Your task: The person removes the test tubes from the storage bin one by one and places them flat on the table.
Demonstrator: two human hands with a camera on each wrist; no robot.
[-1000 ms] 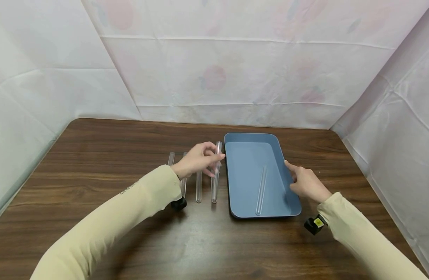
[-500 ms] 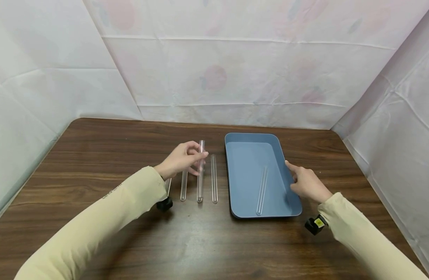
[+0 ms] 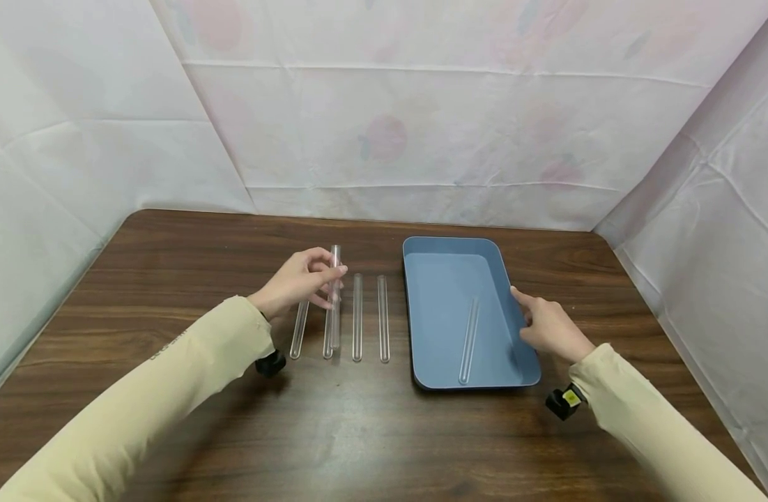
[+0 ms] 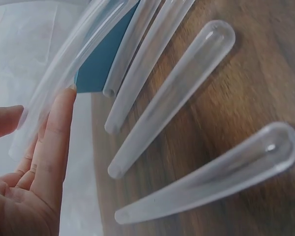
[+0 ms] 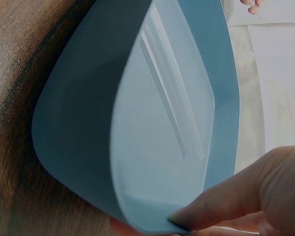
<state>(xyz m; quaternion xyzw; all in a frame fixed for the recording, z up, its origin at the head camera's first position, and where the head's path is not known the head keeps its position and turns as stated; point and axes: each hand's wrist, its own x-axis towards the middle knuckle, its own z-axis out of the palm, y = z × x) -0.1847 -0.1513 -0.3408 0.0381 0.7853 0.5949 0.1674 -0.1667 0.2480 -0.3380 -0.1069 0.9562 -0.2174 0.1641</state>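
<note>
My left hand (image 3: 305, 280) pinches a clear test tube (image 3: 336, 317) between thumb and fingers. In the head view this tube overlaps the second tube from the left of a row on the table. Several test tubes lie in that row, among them one at the right end (image 3: 383, 321) and one at the left end (image 4: 211, 174), partly behind the hand in the head view. At the blue tray (image 3: 443, 268), my right hand (image 3: 550, 329) grips the right rim, its thumb (image 5: 221, 206) on the inner side. Inside the tray lies one more test tube (image 3: 468, 341), slanted.
A dark wood-grain table (image 3: 359, 446) carries everything. The tray stands right of the tube row, with a strip of table between them. A white patterned cloth (image 3: 384, 139) hangs behind the table and along both sides. Each wrist wears a small black camera.
My left hand has moved left along the row with the test tube in its grasp, uncovering the tubes on the right. The right hand and the tray have stayed put.
</note>
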